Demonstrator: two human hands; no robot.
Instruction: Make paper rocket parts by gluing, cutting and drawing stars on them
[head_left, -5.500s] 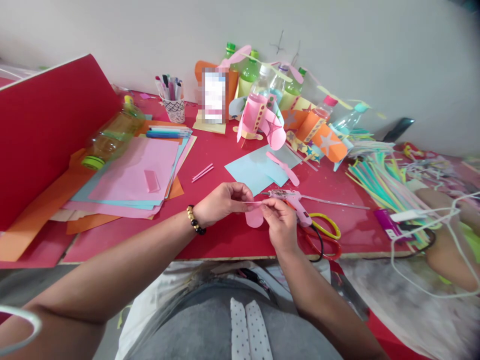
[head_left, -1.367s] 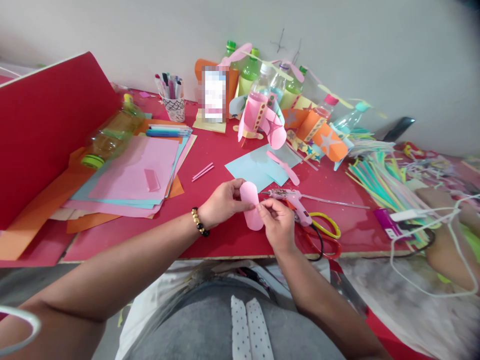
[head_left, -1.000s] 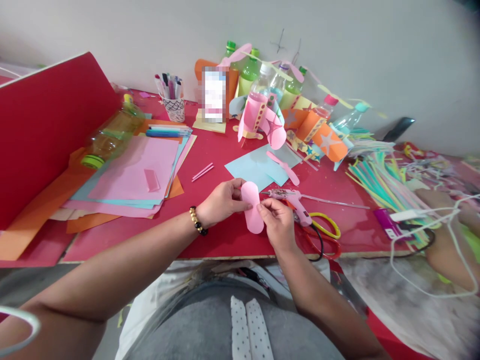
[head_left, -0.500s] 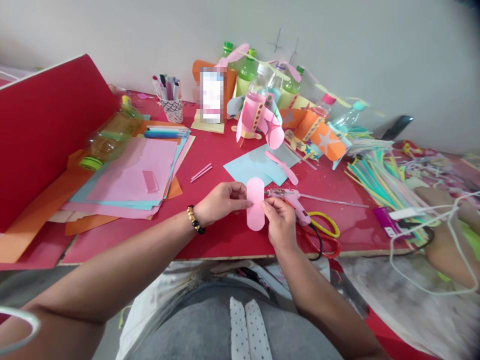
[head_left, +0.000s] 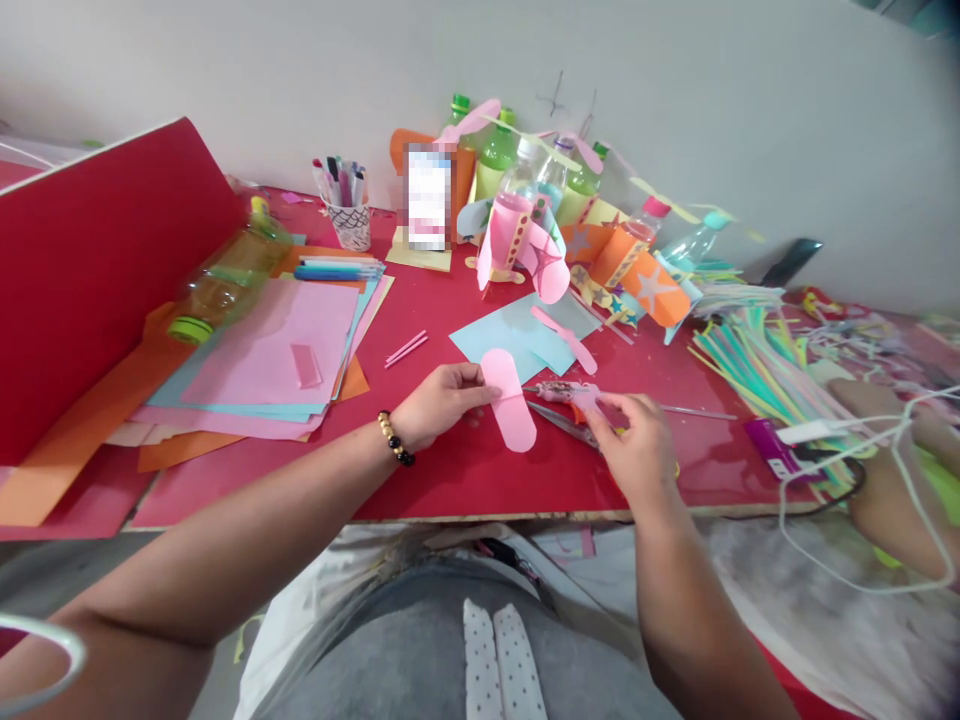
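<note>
My left hand, with a beaded bracelet at the wrist, pinches a pink paper strip with rounded ends between thumb and fingers. The strip tilts, its lower end toward the right. Just right of it, my right hand has its thumb and fingers closed at the back of a pink glue gun, which lies on the table with its nozzle pointing left. The hand hides the gun's handle. Below the gun show the blades of a pair of scissors; its handles are mostly covered by my right hand.
The red table holds blue paper, a pink paper propeller, stacked coloured paper and a pen cup. Decorated bottles stand behind. To the right lie glue sticks or straws, a white cable and another person's arm.
My right hand has let go of the pink strip and moved right to the glue gun. The strip, still in my left hand, has turned from upright to slanted.
</note>
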